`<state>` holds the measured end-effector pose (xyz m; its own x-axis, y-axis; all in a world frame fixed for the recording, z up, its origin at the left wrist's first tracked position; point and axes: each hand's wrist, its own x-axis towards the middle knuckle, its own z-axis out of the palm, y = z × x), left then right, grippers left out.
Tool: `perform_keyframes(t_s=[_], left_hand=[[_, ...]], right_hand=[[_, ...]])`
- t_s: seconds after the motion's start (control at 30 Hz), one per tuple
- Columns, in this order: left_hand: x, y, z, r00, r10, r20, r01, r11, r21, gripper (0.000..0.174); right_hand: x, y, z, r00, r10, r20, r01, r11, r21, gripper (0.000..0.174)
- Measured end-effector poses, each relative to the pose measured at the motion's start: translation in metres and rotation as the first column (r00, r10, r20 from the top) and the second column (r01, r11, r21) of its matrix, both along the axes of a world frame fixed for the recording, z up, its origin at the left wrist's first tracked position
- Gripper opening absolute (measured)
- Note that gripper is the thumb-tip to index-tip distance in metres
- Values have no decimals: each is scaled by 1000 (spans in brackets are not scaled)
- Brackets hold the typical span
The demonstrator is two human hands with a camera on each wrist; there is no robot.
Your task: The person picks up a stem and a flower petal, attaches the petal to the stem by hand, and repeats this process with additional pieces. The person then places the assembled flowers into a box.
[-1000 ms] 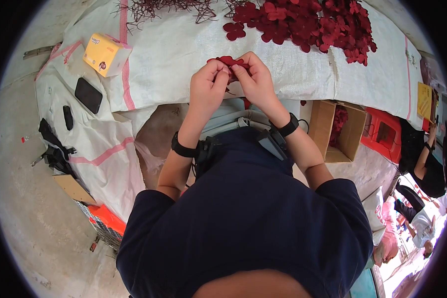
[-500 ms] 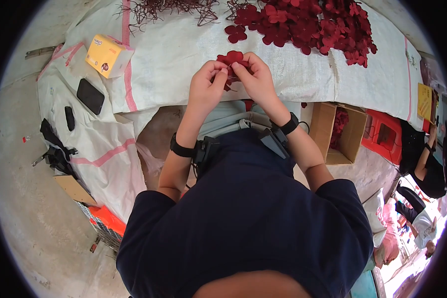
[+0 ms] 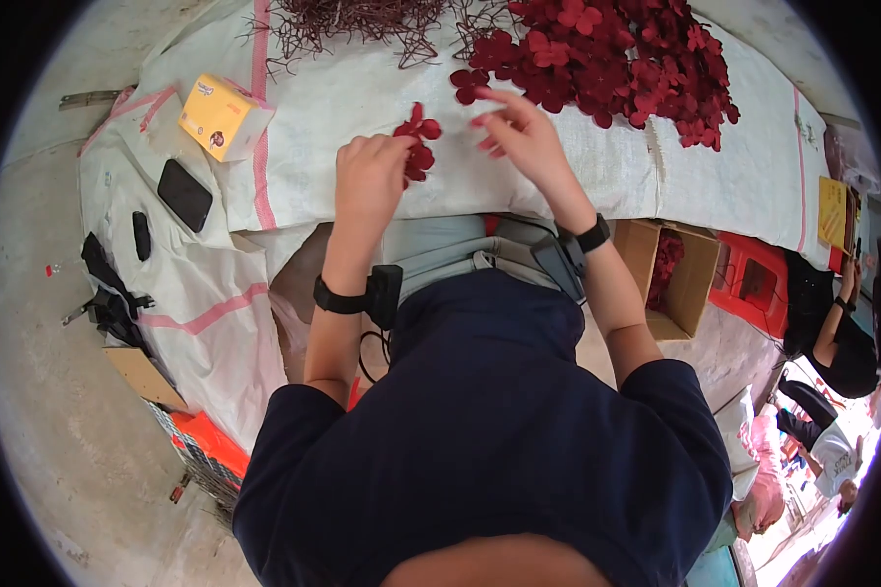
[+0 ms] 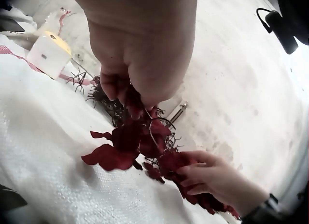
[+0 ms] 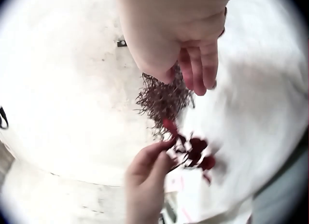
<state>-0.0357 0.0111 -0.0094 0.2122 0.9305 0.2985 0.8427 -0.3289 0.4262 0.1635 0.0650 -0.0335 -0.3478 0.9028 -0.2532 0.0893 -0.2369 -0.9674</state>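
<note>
In the head view, a red-petalled sprig (image 3: 419, 159) is held by the left hand (image 3: 367, 178) at upper centre, above the white-covered worktop (image 3: 308, 147). To its right, the right hand (image 3: 525, 147) is held with its fingers spread apart, near the edge of a heap of red petals (image 3: 612, 73) at upper right. A tangle of brown stems (image 3: 352, 27) is seen at the top edge; a yellow-and-white box (image 3: 223, 119) and a black phone (image 3: 184, 195) are laid at upper left. In the left wrist view, the sprig is shown near the centre, below the left hand — the right hand is seen at lower right, by the heap. In the right wrist view, the sprig is pinched by the left fingers at lower centre — the right fingers are loosely bent at the top.
</note>
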Motion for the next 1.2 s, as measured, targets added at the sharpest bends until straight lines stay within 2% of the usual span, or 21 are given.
perform_keyframes(t_s=[0.03, 0.07, 0.1, 0.17, 0.2, 0.3, 0.37, 0.47, 0.5, 0.53, 0.57, 0.6, 0.67, 0.7, 0.87, 1.0, 1.1, 1.2], left_hand=[[-5, 0, -2, 999, 42, 9, -42, 999, -30, 15], [-8, -1, -5, 999, 42, 11, -41, 999, -26, 15], [-9, -1, -4, 982, 134, 130, -119, 986, -114, 13], [-12, -4, -1, 883, 339, 326, -239, 920, -310, 11], [-12, -6, 0, 882, 342, 325, -241, 919, -311, 11], [-2, -7, 8, 611, 439, 659, -158, 883, -441, 10], [-2, -9, 9, 599, 438, 670, -153, 884, -441, 10], [5, -9, 8, 574, 424, 701, -113, 889, -445, 9], [8, -10, 9, 606, 425, 673, -118, 884, -452, 8], [11, -11, 10, 637, 423, 644, -123, 881, -457, 8], [14, -11, 10, 668, 421, 613, -127, 877, -464, 8], [17, -11, 7, 670, 420, 612, -120, 875, -468, 8], [25, -11, -3, 828, 330, 454, -163, 916, -367, 8], [28, -12, -5, 888, 288, 359, -177, 934, -311, 8], [42, -14, 3, 888, 281, 365, -185, 943, -276, 8], [45, -14, 5, 803, 339, 491, -167, 917, -361, 9], [44, -13, 10, 747, 370, 552, -169, 909, -380, 9], [43, -12, 8, 804, 329, 495, -153, 919, -363, 7]], right_hand=[[2, 10, -9, 980, -83, 182, 27, 957, 290, 32], [5, 17, -17, 921, -212, 327, -5, 833, 553, 36], [4, 22, -19, 921, -212, 328, -7, 831, 556, 36], [-4, 30, -22, 811, -280, 513, -224, 662, 715, 33], [-6, 33, -24, 739, -332, 586, -342, 564, 751, 32], [-10, 44, -33, 739, -337, 583, -322, 583, 746, 26], [-14, 45, -38, 744, -333, 579, -313, 592, 743, 24], [-12, 38, -28, 768, -473, 432, -198, 466, 862, 16], [-13, 29, -15, 764, -474, 437, -199, 470, 860, 16], [-16, 17, 3, 871, -317, 374, -31, 725, 688, 14], [-20, 5, 14, 952, -193, 239, 81, 909, 408, 12], [-23, -4, 17, 950, -198, 242, 87, 911, 404, 12], [-30, -19, 20, 985, -151, -84, 158, 984, 87, 11], [-31, -22, 19, 955, -159, -250, 144, 986, -79, 10], [-30, -32, 4, 949, -199, -245, 169, 976, -138, 13], [-25, -33, 0, 965, -193, -178, 180, 980, -89, 14], [-24, -31, 2, 986, -164, 20, 162, 984, 79, 11], [-27, -34, 6, 986, -157, -60, 161, 984, 72, 11]])
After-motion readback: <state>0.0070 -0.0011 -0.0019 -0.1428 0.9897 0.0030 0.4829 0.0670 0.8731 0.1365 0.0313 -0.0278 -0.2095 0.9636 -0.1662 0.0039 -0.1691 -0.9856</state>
